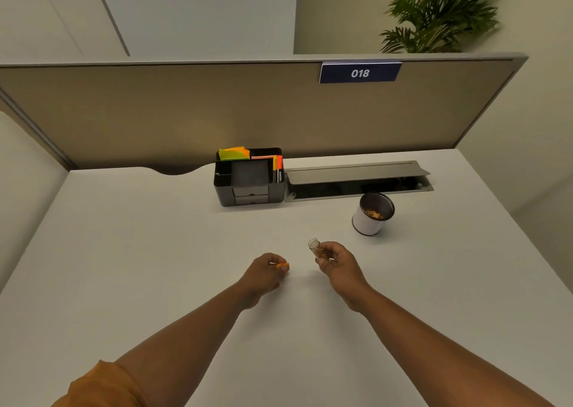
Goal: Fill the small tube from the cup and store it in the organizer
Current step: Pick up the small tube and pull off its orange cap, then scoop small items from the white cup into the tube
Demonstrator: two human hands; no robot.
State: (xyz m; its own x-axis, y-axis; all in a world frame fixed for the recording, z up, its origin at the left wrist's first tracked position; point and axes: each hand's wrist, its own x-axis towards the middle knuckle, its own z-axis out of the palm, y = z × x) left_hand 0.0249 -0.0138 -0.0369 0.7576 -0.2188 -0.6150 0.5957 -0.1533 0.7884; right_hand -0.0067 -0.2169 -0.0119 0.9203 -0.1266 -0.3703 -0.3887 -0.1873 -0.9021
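Clear plastic, mouth open: the small tube (315, 247) sits tilted in the right hand (336, 262), fingers closed round its lower end, above the bench (155, 251). Left hand (263, 274) pinches a small orange piece (282, 265). Beyond, the white cup (372, 214) stands right of the black organizer (249, 178), apart.

One bench (155, 251) carries the lot. One black organizer (250, 186) stands at twelve o'clock, with two markers (278, 167) upright in it and one wad of sticky notes (234, 153). One white cup (372, 214) sits at two o'clock. One clear tube (314, 247), one small orange piece (283, 265). Two hands: left hand (266, 274), right hand (336, 260).
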